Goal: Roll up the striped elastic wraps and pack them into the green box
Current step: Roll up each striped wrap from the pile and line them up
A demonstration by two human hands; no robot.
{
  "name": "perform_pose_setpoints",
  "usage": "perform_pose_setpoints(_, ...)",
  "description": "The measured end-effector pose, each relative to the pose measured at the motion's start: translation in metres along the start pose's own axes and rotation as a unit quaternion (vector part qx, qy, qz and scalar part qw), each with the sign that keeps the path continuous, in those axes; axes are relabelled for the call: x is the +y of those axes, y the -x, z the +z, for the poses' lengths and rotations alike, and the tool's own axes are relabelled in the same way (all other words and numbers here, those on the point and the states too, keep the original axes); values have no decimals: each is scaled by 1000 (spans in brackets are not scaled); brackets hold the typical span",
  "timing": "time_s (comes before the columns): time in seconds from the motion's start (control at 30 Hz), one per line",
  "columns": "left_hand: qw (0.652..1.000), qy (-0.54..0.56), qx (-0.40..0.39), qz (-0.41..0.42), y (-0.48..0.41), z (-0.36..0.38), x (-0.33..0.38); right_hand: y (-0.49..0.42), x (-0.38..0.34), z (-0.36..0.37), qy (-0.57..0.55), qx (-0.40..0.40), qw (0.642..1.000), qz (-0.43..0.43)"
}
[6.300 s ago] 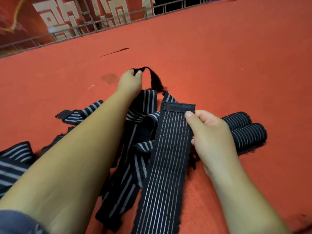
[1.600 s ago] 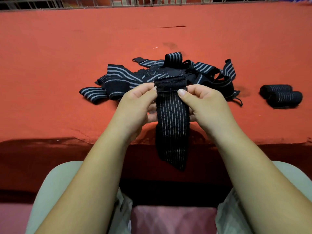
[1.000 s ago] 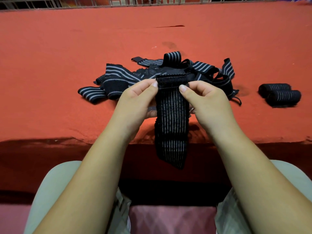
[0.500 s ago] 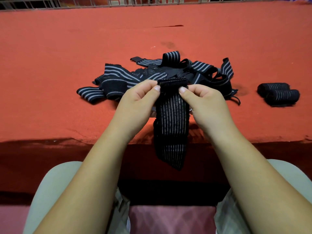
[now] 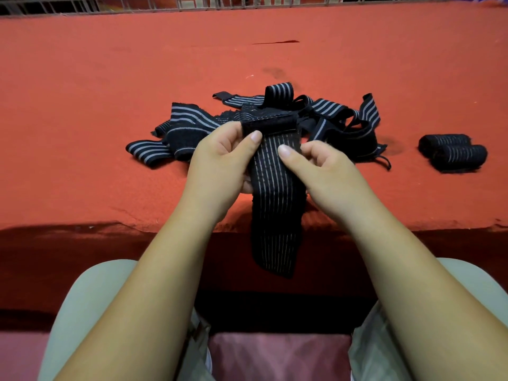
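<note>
Striped wrap (image 5: pixel 275 204) | rolled top pinched | left hand (image 5: pixel 220 167); right hand (image 5: pixel 328 174)

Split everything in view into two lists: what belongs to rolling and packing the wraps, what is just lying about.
Belongs to the job: black thin-striped elastic wrap, its top end rolled, held by left hand and right hand; tangled pile of black grey-striped wraps; two finished black rolls. The green box is not in view.
Just there: red felt table cover; metal railing behind it.
</note>
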State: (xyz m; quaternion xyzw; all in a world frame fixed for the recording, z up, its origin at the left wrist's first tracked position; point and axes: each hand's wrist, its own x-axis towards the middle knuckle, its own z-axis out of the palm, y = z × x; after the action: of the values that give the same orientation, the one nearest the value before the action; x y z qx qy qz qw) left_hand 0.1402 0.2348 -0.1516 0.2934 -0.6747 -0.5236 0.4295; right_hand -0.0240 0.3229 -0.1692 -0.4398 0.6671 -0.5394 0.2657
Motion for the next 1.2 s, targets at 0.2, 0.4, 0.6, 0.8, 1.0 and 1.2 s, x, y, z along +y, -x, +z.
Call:
perform_pose_setpoints(0.2, 994, 97, 21, -45, -6, 1, -6, 11, -2, 0, -73, -121, 990, 22)
perform_pose_setpoints(0.4, 988, 142, 58, -31, -11, 4, -18, 15, -1, -6, -91, -214, 971, 47)
perform_pose_setpoints(0.6, 996, 32, 81, 21, -17, -1, -27, 14, 6, -6, -24, -211, 976, 39)
perform_pose_setpoints(0.8, 997, -23, 77, 20, -18, -5, -22, 12, 6, -9, 51, -180, 982, 25)
perform_pose_setpoints(1.0, 999, -10, 36, 8, -15, -1, -24, 13, 7, -20, 56, -253, 965, 42)
perform_pose_setpoints(1.2, 999, 22, -31, -20, -7, 6, -25, 2, 9, -24, -97, -145, 984, 38)
